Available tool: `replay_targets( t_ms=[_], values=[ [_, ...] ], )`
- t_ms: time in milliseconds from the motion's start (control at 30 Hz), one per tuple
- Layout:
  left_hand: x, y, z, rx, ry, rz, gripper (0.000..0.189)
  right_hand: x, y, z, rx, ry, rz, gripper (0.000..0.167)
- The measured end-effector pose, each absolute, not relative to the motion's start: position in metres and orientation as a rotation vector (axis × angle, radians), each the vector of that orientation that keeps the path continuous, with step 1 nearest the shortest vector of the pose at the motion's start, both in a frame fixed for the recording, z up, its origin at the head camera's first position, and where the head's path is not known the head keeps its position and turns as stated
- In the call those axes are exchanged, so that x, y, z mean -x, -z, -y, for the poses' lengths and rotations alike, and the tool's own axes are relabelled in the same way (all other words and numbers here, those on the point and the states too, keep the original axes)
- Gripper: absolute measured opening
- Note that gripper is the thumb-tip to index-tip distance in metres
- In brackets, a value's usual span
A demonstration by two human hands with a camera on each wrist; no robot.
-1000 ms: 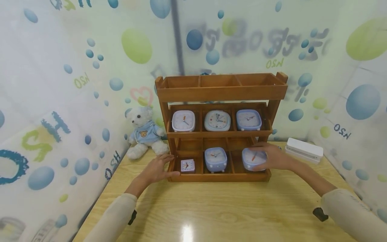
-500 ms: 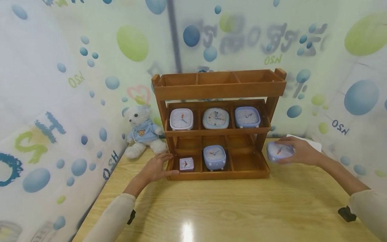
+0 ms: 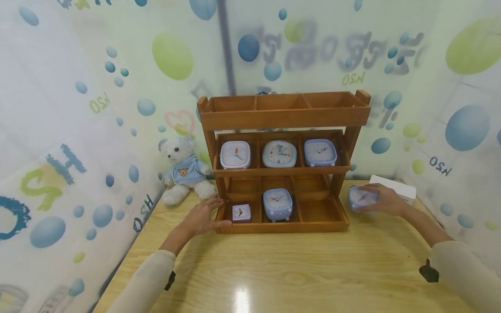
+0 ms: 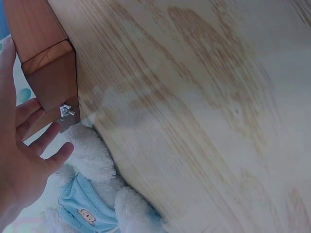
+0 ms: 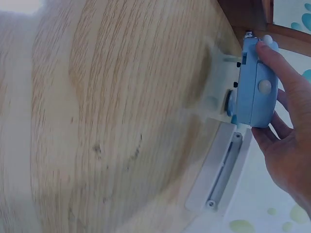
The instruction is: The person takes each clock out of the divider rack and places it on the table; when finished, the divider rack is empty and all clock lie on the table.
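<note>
One blue clock [image 3: 361, 199] has just left the bottom tier [image 3: 316, 210]; the right hand [image 3: 384, 201] clasps it, the shelf [image 3: 285, 118] to that hand's left. That tier now bears one square clock [image 3: 241, 213] and one rounded clock [image 3: 277, 204]. The left hand [image 3: 201, 218], fingers spread, rests against the shelf's end.

Wide passage runs along the surface [image 3: 289, 274] before the wooden rack [image 3: 282, 228]; the plush bear [image 3: 185, 174] obstructs its left side, the held clock [image 3: 355, 198] and white box [image 3: 397, 188] its right
</note>
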State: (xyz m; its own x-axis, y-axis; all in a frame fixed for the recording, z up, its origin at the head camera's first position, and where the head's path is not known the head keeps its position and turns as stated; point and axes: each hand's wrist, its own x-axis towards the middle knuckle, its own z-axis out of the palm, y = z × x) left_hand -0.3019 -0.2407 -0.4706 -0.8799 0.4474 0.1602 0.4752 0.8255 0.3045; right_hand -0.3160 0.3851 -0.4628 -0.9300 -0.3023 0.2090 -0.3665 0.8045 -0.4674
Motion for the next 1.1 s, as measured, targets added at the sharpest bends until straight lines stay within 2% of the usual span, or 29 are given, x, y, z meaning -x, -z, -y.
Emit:
replay_targets(
  t_ms=[533, 1100],
  values=[
    [0.303, 0.475, 0.241, 0.754, 0.532, 2.919, 0.091, 0.326, 0.494, -0.389, -0.751, -0.661, 2.643, 0.071],
    [0.303, 0.476, 0.242, 0.738, 0.524, 2.921, 0.093, 0.318, 0.481, -0.383, -0.696, -0.710, 2.700, 0.071]
  ],
)
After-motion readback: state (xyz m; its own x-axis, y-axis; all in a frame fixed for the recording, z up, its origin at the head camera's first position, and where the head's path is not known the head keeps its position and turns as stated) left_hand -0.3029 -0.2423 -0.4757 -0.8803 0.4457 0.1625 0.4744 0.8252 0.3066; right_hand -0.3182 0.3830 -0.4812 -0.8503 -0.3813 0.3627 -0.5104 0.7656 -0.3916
